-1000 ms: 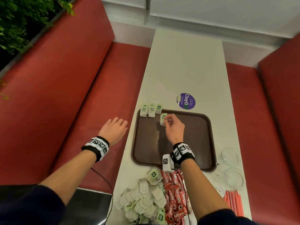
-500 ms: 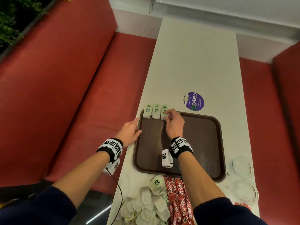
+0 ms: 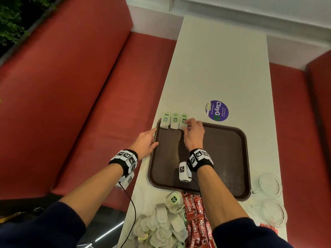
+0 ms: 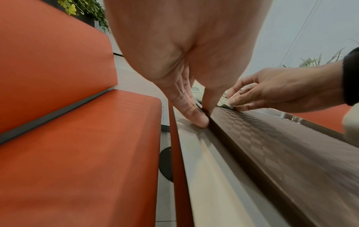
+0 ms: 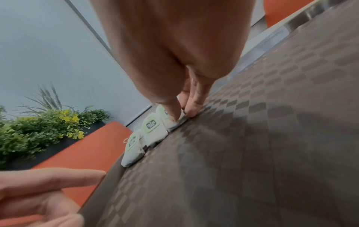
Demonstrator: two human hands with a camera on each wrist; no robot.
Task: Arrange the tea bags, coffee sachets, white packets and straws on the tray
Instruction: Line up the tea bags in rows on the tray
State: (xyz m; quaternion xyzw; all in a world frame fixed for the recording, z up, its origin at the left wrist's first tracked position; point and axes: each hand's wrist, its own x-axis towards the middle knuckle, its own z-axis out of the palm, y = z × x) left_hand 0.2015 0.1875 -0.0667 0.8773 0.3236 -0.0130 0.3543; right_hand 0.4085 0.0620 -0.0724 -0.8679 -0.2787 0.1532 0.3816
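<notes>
A brown tray (image 3: 215, 158) lies on the white table. Tea bags with green tags (image 3: 170, 120) stand in a row on its far left rim, and three of them show. My right hand (image 3: 188, 125) pinches the tea bag (image 5: 172, 126) at the right end of that row between thumb and fingertips, hiding part of it. My left hand (image 3: 153, 137) lies with straight fingers on the table against the tray's left rim, thumb at the rim (image 4: 211, 121). A heap of tea bags (image 3: 164, 224) and red coffee sachets (image 3: 195, 215) lie on the table near the tray's front edge.
Two glass cups (image 3: 268, 183) stand right of the tray, with red straws (image 3: 268, 229) just in front of them. A purple sticker (image 3: 217, 110) is on the table beyond the tray. Red benches (image 3: 89, 104) flank the narrow table.
My left hand came from above the bench to the tray's left rim. My right hand carried its tea bag up to the right end of the row.
</notes>
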